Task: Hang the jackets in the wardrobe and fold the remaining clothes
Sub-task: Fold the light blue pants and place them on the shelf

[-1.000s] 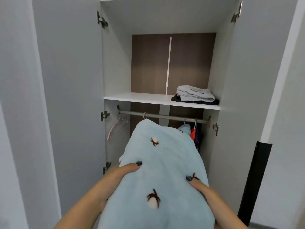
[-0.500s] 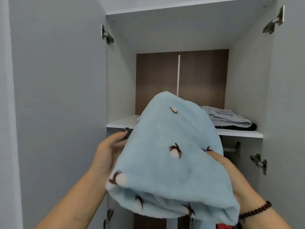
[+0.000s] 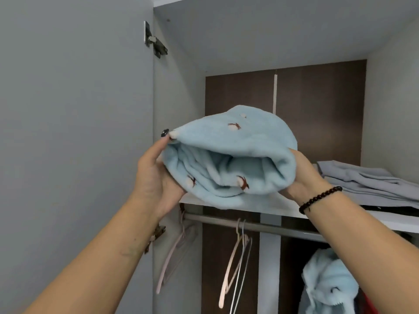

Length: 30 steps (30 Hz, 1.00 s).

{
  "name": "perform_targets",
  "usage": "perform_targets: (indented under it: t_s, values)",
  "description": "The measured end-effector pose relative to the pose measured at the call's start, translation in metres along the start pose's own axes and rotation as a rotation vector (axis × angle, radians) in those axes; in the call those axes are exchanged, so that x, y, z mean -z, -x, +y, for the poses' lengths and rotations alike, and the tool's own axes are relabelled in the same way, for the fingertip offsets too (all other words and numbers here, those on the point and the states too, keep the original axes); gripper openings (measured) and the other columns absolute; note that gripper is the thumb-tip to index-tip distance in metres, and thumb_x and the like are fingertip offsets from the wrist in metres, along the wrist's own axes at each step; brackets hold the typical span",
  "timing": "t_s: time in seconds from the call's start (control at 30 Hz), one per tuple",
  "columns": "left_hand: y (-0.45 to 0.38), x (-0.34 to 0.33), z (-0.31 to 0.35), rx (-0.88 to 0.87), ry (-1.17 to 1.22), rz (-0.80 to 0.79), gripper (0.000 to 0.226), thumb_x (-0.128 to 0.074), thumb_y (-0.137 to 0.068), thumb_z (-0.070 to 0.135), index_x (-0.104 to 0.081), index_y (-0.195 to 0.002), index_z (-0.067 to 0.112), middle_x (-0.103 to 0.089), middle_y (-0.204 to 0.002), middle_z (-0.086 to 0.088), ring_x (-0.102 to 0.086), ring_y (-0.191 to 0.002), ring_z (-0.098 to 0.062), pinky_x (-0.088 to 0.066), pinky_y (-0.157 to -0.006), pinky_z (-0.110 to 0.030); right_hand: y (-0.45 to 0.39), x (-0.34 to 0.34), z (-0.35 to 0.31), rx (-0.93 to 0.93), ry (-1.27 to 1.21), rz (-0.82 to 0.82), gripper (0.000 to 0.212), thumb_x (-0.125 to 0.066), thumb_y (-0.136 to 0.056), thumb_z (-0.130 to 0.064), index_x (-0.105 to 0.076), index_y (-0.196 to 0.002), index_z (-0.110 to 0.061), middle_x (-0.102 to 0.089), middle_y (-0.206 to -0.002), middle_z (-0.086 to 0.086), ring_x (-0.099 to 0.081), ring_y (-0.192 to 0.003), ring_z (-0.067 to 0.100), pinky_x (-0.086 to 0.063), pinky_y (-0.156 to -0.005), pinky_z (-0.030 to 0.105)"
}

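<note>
A folded light-blue fleece garment (image 3: pixel 229 155) with small brown-and-white motifs is held up at the front edge of the white wardrobe shelf (image 3: pixel 285 207). My left hand (image 3: pixel 156 175) grips its left end, thumb up by the top corner. My right hand (image 3: pixel 301 175) grips its right end, with a dark bead bracelet on that wrist. The garment's lower edge touches the shelf. Below, a matching light-blue fleece jacket (image 3: pixel 326 284) hangs from the metal rail (image 3: pixel 256 226).
Folded grey clothes (image 3: pixel 367 180) lie on the shelf's right side over a dark garment. Several bare hangers (image 3: pixel 235 264) hang on the rail, one pink hanger (image 3: pixel 172 257) at the far left. The open grey door (image 3: pixel 74 132) stands close on the left.
Both hands have lifted the folded blue garment from waist height up to the shelf and pushed it forward onto the shelf's edge. The view has moved closer to the wardrobe.
</note>
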State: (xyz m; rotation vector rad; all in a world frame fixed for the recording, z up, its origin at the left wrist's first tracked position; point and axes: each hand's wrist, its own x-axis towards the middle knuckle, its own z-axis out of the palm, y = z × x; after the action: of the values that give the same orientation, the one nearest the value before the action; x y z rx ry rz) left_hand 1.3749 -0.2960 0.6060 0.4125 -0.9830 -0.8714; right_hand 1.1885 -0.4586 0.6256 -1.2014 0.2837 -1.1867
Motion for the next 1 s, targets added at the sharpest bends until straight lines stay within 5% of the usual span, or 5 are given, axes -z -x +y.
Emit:
perform_targets:
  t_s: [0.13,0.37,0.7,0.8,1.0]
  values:
    - [-0.056,0.012,0.004,-0.061,-0.375,0.212,0.043,-0.052,-0.095,0.031,-0.053,-0.133,0.011,-0.066,-0.124,-0.015,-0.065,-0.112,-0.029,-0.051,-0.096,-0.048,-0.066,-0.018,0.006,-0.097,0.028,0.000,0.032,-0.056,-0.091,-0.009,-0.060,-0.122,-0.006,-0.064,-0.103,0.013,-0.060,-0.086,0.023,-0.049,-0.075,0.035]
    - [-0.092,0.065,-0.015,0.002,-0.680,0.354,0.040,-0.059,-0.089,0.029,-0.059,-0.126,0.015,-0.069,-0.117,-0.008,-0.068,-0.104,-0.022,-0.052,-0.088,-0.040,-0.157,-0.015,0.069,-0.358,0.350,-0.034,0.014,-0.043,-0.091,0.001,-0.056,-0.092,-0.006,-0.044,-0.073,0.009,-0.036,-0.058,0.020,-0.034,-0.056,0.028]
    - [-0.147,0.099,-0.074,-0.071,-1.523,0.552,0.054,-0.038,-0.096,0.044,-0.032,-0.148,0.032,0.001,-0.163,-0.003,0.013,-0.148,-0.019,0.005,-0.118,-0.044,-0.197,-0.031,0.133,-0.372,0.525,0.016,0.033,-0.058,-0.091,-0.020,-0.054,-0.120,-0.005,-0.065,-0.098,0.016,-0.060,-0.070,0.027,-0.054,-0.062,0.034]
    - [-0.167,0.096,-0.083,-0.144,-1.779,0.386,0.043,-0.028,-0.098,0.046,-0.052,-0.131,0.031,-0.023,-0.158,0.000,0.001,-0.149,-0.016,0.022,-0.111,-0.043,-0.198,-0.025,0.127,-0.504,0.629,-0.068,0.051,-0.062,-0.084,-0.030,-0.051,-0.131,-0.011,-0.068,-0.107,0.011,-0.065,-0.085,0.028,-0.056,-0.079,0.041]
    - [-0.204,0.081,-0.059,0.068,-1.688,0.279,0.033,-0.048,-0.092,0.048,-0.068,-0.091,0.022,-0.066,-0.090,0.005,-0.059,-0.090,-0.018,-0.041,-0.070,-0.028,-0.211,-0.021,0.072,-0.322,1.482,-0.100,0.077,-0.060,-0.080,-0.055,-0.034,-0.138,-0.012,-0.041,-0.133,0.013,-0.050,-0.115,0.034,-0.048,-0.081,0.038]
